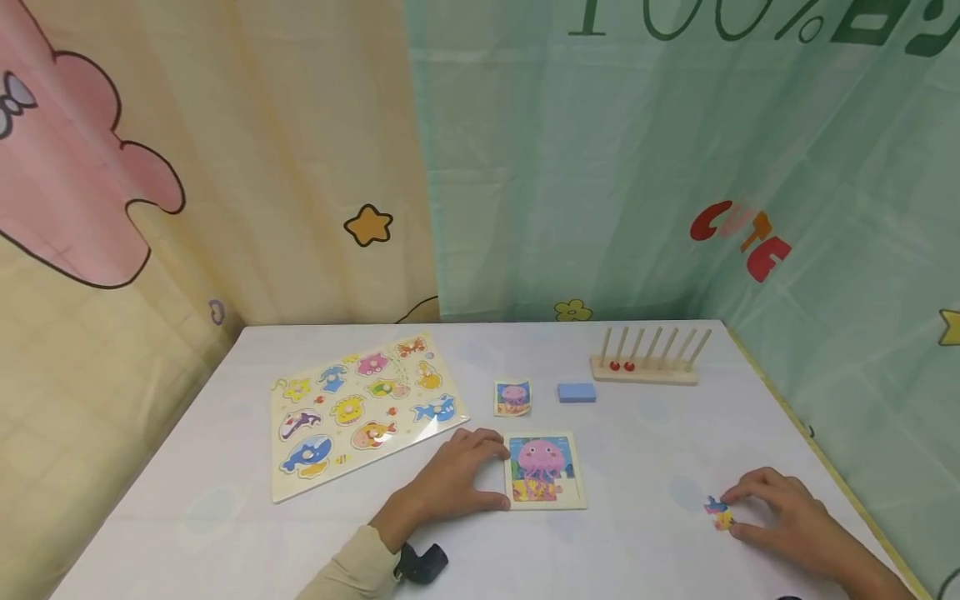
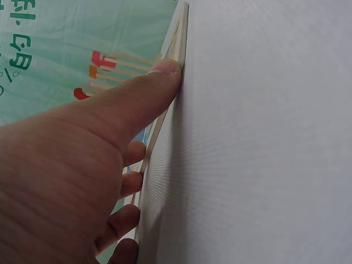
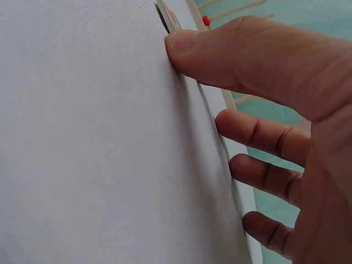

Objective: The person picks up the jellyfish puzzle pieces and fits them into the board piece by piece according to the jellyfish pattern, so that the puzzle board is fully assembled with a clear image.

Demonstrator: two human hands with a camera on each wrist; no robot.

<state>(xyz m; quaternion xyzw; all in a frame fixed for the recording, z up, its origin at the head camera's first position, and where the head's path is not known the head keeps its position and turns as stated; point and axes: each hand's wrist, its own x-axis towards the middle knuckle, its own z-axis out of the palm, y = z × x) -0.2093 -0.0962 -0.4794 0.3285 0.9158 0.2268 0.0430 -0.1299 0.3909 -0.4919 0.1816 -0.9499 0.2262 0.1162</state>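
Observation:
A small framed jigsaw puzzle (image 1: 540, 467) with a pink jellyfish lies flat at the table's middle; its lower right shows bare pale backing. My left hand (image 1: 459, 477) rests at the puzzle's left edge, fingers and thumb spread apart along it. In the left wrist view the thumb (image 2: 148, 85) presses against the frame's thin side. Farther right, my right hand (image 1: 787, 521) pinches a jigsaw piece (image 1: 722, 520), blue, yellow and pink, between thumb and index finger, low over the table. In the right wrist view that piece (image 3: 171, 17) appears edge-on past the thumb tip.
A large wooden knob puzzle (image 1: 408, 387) with sea animals lies at the left. Behind the jellyfish puzzle are a small jellyfish picture card (image 1: 513, 398) and a blue block (image 1: 577, 392). A wooden peg rack (image 1: 645, 373) with red beads stands at the back right. Printed curtains (image 1: 525, 167) enclose the table.

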